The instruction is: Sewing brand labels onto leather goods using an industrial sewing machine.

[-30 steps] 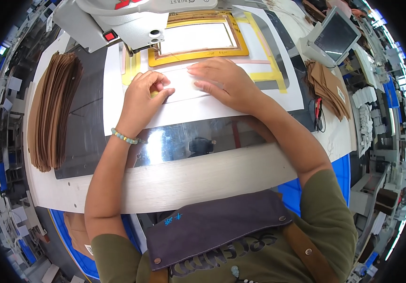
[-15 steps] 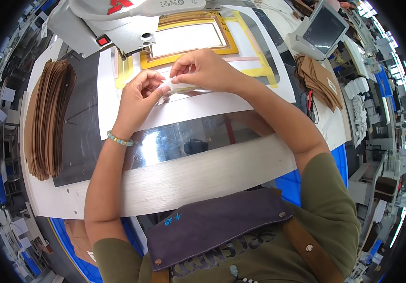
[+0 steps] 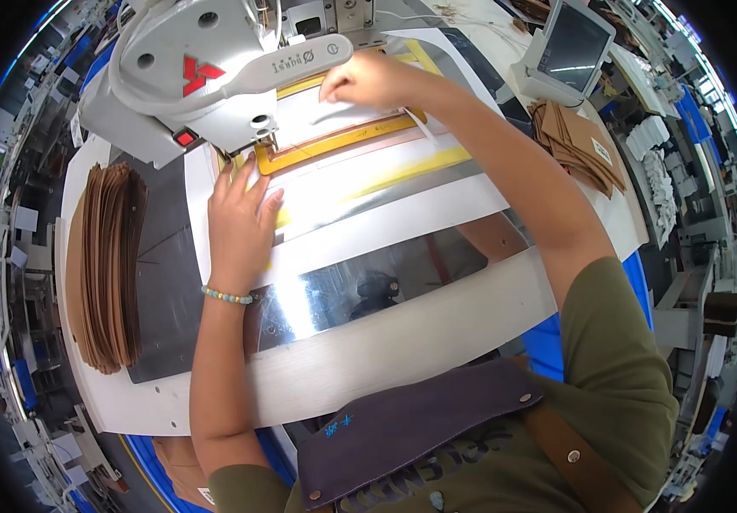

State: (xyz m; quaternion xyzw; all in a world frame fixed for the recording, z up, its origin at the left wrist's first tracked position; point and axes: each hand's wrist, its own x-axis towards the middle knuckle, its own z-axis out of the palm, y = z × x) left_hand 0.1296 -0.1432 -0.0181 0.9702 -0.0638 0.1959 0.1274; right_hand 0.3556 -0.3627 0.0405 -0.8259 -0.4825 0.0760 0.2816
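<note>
My left hand (image 3: 244,224) lies palm down with its fingers spread, at the left end of a yellow rectangular frame (image 3: 343,144). Its fingertips reach close under the head of a white sewing machine (image 3: 176,85). My right hand (image 3: 370,81) is over the white area inside the frame, fingers curled together; whatever they hold, if anything, is hidden. A narrow white strip (image 3: 424,128) shows at the frame's right corner. Beneath the frame lies a white sheet (image 3: 385,218) with yellow tape bands (image 3: 407,178).
A thick stack of brown pieces (image 3: 107,265) stands at the left on a dark plate. To the right are more brown pieces (image 3: 574,141) and a screen on a stand (image 3: 569,51). A shiny metal plate (image 3: 368,291) runs along the near side.
Both hands were together at the frame's near side, pinching a small white piece. They have since parted: the left moved left and flattened out, the right reached farther away over the frame.
</note>
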